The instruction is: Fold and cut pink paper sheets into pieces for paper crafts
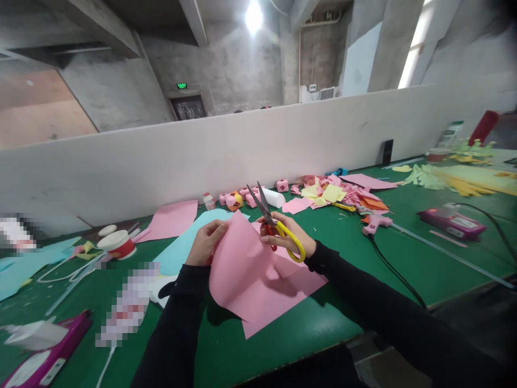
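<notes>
My left hand (207, 241) pinches the upper left edge of a pink paper sheet (242, 264), which curls up off the table. In my right hand (297, 231) is a pair of scissors (290, 237) with one yellow and one red handle. Their blades point up and away, slightly parted, above the far edge of the sheet. Another pink sheet (262, 322) lies flat underneath, on the green table. Light blue paper (177, 252) rests beyond my left hand. Part of my right fingers is hidden behind the scissor handles.
Pink and yellow scraps (329, 189) are heaped at the back, near small pink paper boxes (281, 185) and a white roll (273, 198). A pink glue gun (377, 222) with a cord lies to the right. At left stand a paper cup (117, 245) and a purple pack (60, 345). A white partition (202, 161) borders the table.
</notes>
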Action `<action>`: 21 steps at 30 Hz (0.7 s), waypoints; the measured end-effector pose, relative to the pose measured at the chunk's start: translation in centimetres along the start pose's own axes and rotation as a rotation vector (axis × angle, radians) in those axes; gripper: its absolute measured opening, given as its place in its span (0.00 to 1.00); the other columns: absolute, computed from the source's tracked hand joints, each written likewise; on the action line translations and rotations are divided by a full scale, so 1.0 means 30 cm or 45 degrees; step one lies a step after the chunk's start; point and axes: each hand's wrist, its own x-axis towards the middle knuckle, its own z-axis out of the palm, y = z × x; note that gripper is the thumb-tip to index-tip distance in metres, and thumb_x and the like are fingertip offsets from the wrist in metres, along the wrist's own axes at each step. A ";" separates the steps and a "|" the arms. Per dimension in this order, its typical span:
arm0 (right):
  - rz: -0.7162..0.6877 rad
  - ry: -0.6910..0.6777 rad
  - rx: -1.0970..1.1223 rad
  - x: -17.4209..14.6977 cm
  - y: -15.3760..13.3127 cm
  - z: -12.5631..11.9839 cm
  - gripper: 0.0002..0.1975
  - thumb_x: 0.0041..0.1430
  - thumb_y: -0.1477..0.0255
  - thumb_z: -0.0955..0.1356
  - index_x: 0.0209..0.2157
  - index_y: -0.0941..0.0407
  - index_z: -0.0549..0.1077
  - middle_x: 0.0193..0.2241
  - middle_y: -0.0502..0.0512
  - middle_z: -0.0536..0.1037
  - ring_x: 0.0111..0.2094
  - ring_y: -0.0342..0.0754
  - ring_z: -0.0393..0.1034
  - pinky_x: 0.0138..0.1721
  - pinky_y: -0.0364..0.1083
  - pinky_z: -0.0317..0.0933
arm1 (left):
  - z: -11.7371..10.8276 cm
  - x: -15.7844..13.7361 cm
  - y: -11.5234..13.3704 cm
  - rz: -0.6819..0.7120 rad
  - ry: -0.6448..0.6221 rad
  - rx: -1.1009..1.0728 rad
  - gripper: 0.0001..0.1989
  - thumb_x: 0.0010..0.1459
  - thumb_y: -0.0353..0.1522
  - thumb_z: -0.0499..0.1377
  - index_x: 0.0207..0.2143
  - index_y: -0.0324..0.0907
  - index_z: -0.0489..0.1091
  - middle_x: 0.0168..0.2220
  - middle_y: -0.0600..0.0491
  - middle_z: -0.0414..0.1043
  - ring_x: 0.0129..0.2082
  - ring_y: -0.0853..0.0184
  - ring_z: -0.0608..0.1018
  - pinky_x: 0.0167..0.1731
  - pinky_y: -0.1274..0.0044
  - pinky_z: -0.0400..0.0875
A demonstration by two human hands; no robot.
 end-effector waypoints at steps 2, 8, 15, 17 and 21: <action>-0.014 0.035 -0.057 0.000 0.002 -0.005 0.20 0.49 0.67 0.73 0.42 0.55 0.67 0.28 0.48 0.72 0.24 0.41 0.65 0.25 0.43 0.61 | -0.001 0.004 -0.001 -0.047 0.017 0.013 0.22 0.36 0.47 0.70 0.22 0.40 0.69 0.19 0.60 0.67 0.18 0.74 0.66 0.20 0.81 0.59; -0.063 0.233 -0.096 0.012 0.020 -0.038 0.21 0.48 0.66 0.73 0.42 0.55 0.66 0.28 0.48 0.72 0.27 0.42 0.66 0.28 0.44 0.61 | -0.048 0.023 0.012 -0.243 0.293 0.003 0.30 0.38 0.56 0.64 0.28 0.38 0.73 0.20 0.52 0.72 0.17 0.69 0.71 0.16 0.79 0.59; -0.097 0.548 -0.068 0.035 0.045 -0.062 0.23 0.44 0.64 0.74 0.40 0.54 0.64 0.27 0.47 0.72 0.27 0.43 0.65 0.32 0.46 0.62 | 0.012 -0.007 -0.007 -0.178 -0.064 -0.145 0.32 0.39 0.52 0.67 0.41 0.39 0.75 0.38 0.43 0.78 0.37 0.55 0.79 0.31 0.72 0.73; -0.112 0.599 -0.058 0.040 0.048 -0.065 0.25 0.42 0.63 0.75 0.40 0.54 0.64 0.27 0.47 0.72 0.27 0.43 0.66 0.32 0.46 0.62 | 0.046 -0.019 -0.022 -0.150 -0.056 -0.074 0.31 0.37 0.47 0.70 0.40 0.37 0.76 0.39 0.42 0.78 0.38 0.54 0.79 0.32 0.71 0.73; -0.118 0.597 -0.074 0.039 0.043 -0.059 0.25 0.43 0.61 0.75 0.40 0.54 0.64 0.27 0.47 0.72 0.27 0.43 0.67 0.30 0.45 0.63 | 0.060 -0.021 -0.043 -0.040 0.055 -0.016 0.28 0.38 0.43 0.71 0.40 0.35 0.76 0.41 0.43 0.78 0.42 0.55 0.78 0.40 0.71 0.72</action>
